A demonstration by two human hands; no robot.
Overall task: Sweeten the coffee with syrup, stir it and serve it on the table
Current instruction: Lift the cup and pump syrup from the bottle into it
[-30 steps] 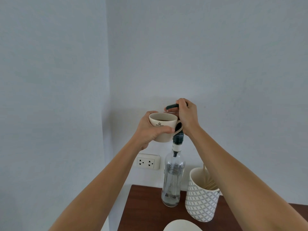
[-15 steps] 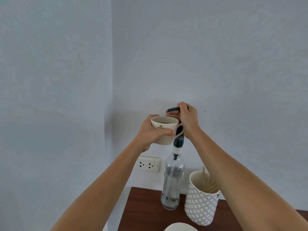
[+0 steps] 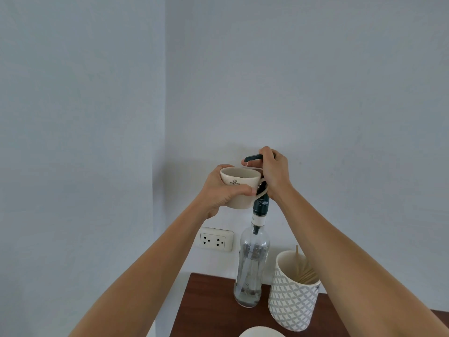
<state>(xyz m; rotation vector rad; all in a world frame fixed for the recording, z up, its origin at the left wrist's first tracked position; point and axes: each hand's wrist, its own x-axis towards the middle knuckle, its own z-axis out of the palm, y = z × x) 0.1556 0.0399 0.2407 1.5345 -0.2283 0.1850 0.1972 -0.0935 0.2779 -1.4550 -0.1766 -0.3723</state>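
A cream coffee mug (image 3: 239,177) is held up in the air by my left hand (image 3: 222,190), which wraps around its body. The mug's rim sits just under the dark spout of the pump (image 3: 252,158) on a tall clear syrup bottle (image 3: 251,266). My right hand (image 3: 274,172) rests on top of the pump head, fingers curled over it. The bottle stands on the dark wooden table (image 3: 209,305) against the wall. The inside of the mug is not visible from here.
A white patterned holder (image 3: 291,302) with wooden stir sticks (image 3: 305,272) stands right of the bottle. A white wall socket (image 3: 215,239) sits left of the bottle. The rim of a white dish (image 3: 261,333) shows at the bottom edge. Walls meet in a corner at left.
Both hands, the mug and the pump sit slightly lower in view than before, and the view has tilted up a little. My grips are unchanged.
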